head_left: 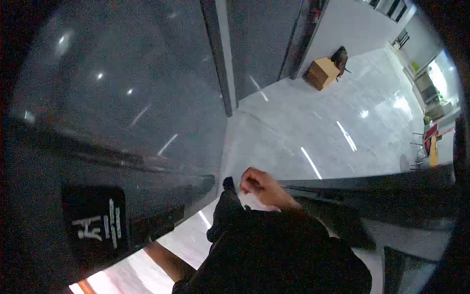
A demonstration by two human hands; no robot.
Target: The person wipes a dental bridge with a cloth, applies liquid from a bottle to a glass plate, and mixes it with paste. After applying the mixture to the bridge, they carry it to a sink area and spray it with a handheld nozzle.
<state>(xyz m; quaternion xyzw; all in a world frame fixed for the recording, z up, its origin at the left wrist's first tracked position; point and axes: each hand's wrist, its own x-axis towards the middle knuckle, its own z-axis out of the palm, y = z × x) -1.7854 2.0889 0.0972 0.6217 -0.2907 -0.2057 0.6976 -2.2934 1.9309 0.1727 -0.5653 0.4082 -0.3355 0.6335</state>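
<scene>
My right hand (pixel 260 187) is in front of my body, above the pale floor, with its fingers loosely curled; no object shows in it, and it is slightly blurred. My left forearm (pixel 169 259) reaches down to the left, and the hand at its end is hidden behind the dark door panel (pixel 147 191). On that panel is a black sign (pixel 95 220) with a white figure and lettering. My dark trouser leg and shoe (pixel 227 201) show just left of my right hand.
Glossy grey panels (pixel 132 73) rise at the left, with a dark post (pixel 219 54) between them. A cardboard box (pixel 321 73) stands by the far wall beside a dark chair (pixel 340 59). Red and yellow items (pixel 432 144) are at the right. A dark ledge (pixel 372 186) runs rightward.
</scene>
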